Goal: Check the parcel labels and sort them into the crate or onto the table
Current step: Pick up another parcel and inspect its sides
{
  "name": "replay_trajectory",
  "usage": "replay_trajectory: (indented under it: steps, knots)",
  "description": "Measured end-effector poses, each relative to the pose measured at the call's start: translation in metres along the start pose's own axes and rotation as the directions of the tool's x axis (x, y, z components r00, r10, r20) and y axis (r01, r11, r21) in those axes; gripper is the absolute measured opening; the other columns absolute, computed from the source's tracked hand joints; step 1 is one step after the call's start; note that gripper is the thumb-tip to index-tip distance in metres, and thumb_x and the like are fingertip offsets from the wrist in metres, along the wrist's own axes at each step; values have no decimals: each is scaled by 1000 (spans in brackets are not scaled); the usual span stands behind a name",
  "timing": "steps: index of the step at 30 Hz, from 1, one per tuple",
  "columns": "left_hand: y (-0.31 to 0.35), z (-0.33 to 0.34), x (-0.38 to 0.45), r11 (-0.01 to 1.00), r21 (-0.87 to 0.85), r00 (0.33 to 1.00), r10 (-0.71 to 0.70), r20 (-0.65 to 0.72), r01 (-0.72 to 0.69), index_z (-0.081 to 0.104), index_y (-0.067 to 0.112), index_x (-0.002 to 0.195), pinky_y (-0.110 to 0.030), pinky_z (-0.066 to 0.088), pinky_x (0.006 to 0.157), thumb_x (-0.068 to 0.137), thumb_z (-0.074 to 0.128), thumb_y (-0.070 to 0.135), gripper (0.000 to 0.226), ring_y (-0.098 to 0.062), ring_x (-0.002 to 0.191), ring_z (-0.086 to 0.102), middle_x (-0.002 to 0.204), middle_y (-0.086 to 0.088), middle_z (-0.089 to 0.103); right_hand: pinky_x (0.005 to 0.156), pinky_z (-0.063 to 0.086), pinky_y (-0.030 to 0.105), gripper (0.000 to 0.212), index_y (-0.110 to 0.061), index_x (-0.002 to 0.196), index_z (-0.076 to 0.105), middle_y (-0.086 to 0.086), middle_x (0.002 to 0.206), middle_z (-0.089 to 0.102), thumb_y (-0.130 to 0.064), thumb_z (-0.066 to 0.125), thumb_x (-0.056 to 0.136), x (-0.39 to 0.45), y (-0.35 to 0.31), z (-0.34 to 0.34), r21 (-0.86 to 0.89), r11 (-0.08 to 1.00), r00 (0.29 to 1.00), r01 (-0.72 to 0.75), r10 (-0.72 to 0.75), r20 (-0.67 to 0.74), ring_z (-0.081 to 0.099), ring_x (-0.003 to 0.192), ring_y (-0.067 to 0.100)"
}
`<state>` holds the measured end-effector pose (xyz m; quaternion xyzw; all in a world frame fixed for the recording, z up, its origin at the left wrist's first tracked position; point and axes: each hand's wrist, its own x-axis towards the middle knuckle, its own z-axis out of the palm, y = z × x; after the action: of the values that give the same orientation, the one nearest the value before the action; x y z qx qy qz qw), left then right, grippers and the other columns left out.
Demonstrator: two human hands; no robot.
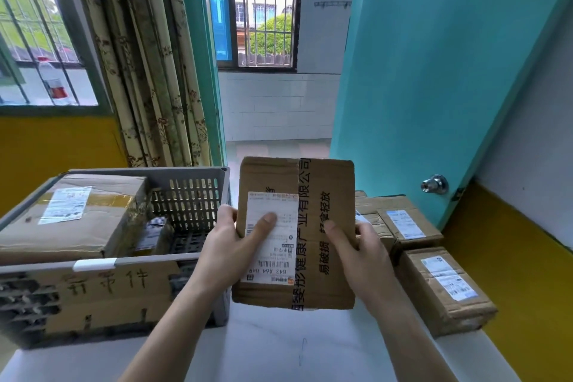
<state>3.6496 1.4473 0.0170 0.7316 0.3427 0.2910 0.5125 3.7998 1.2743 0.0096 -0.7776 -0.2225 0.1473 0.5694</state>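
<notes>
I hold a flat cardboard parcel (328, 183) upright above the white table (279, 347), its white shipping label (273, 260) facing me. My left hand (229, 245) grips its left edge, thumb lying across the label. My right hand (362, 251) grips the right edge, thumb on the printed tape strip. To the left stands a grey slotted crate (192, 192) with a large labelled box (77, 220) and a smaller dark packet (153, 234) inside. Three labelled cardboard parcels lie on the table at right, the nearest one (443, 291) by the table edge.
A cardboard sign with handwriting (105, 288) covers the crate's front. A teal door (434, 87) with a metal knob (434, 184) stands open at right. Curtains (148, 71) and a barred window (37, 40) lie behind the crate. A doorway opens straight ahead.
</notes>
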Motion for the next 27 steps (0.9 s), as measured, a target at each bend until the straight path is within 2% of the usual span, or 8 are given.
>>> replay_trajectory:
  steps: [5, 8, 10, 13, 17, 21, 25, 27]
  knots:
    - [-4, 5, -7, 998, -22, 998, 50, -26, -50, 50, 26, 104, -14, 55, 50, 76, 68, 73, 57, 4, 74, 73, 89, 34, 71, 77, 61, 45, 55, -22, 87, 65, -8, 81, 75, -76, 64, 77, 10, -4, -6, -125, 990, 995, 70, -78, -66, 72, 79, 10]
    - [1, 3, -8, 998, -40, 999, 49, -25, -50, 50, 33, 111, -15, 57, 54, 69, 67, 82, 66, 3, 78, 74, 93, 22, 76, 77, 62, 45, 51, -24, 90, 65, -9, 84, 76, -74, 64, 80, 11, 1, -6, -140, 985, 992, 105, -114, -53, 73, 81, 10]
    - [5, 2, -8, 998, -21, 998, 65, -9, -65, 54, 42, 116, -19, 59, 63, 68, 62, 91, 68, -1, 84, 75, 98, 17, 77, 82, 61, 43, 46, -30, 104, 62, -14, 92, 75, -71, 66, 82, 11, 4, -7, -128, 985, 992, 119, -123, -29, 72, 88, 7]
    - [9, 3, -6, 992, 61, 993, 115, -18, -114, 61, 45, 113, -32, 61, 77, 80, 58, 84, 52, -7, 89, 75, 103, 12, 77, 78, 56, 31, 49, -42, 121, 60, -21, 95, 73, -75, 58, 84, 12, 2, -7, -152, 975, 986, 164, -163, 18, 69, 92, 2]
    - [15, 8, -13, 992, 2, 992, 128, -7, -128, 62, 44, 107, -14, 57, 58, 74, 63, 77, 47, 0, 81, 75, 96, 16, 78, 69, 43, 18, 57, -40, 107, 66, -14, 93, 69, -85, 43, 80, 12, -3, -7, -150, 975, 986, 166, -169, -6, 63, 90, 0]
    - [16, 4, -12, 996, -16, 996, 83, -21, -84, 53, 46, 109, -16, 53, 62, 74, 61, 79, 49, 7, 80, 72, 95, 27, 75, 69, 44, 19, 51, -40, 102, 66, -11, 94, 67, -81, 46, 80, 10, -2, -5, -119, 974, 981, 194, -193, 14, 63, 89, 1]
    - [21, 0, -8, 998, -13, 996, 59, -62, -60, 48, 39, 105, -13, 51, 51, 68, 63, 83, 60, 7, 76, 72, 87, 15, 77, 70, 45, 19, 51, -41, 98, 68, -14, 92, 69, -82, 44, 79, 10, -7, -1, -93, 977, 981, 193, -191, 31, 65, 87, -1]
    - [20, 1, -9, 998, -7, 996, 67, -52, -67, 48, 36, 105, -13, 52, 49, 68, 65, 79, 59, 6, 74, 72, 87, 24, 75, 68, 46, 22, 57, -37, 91, 68, -13, 83, 70, -84, 38, 82, 13, -10, -2, -116, 976, 983, 184, -182, 27, 65, 79, -2]
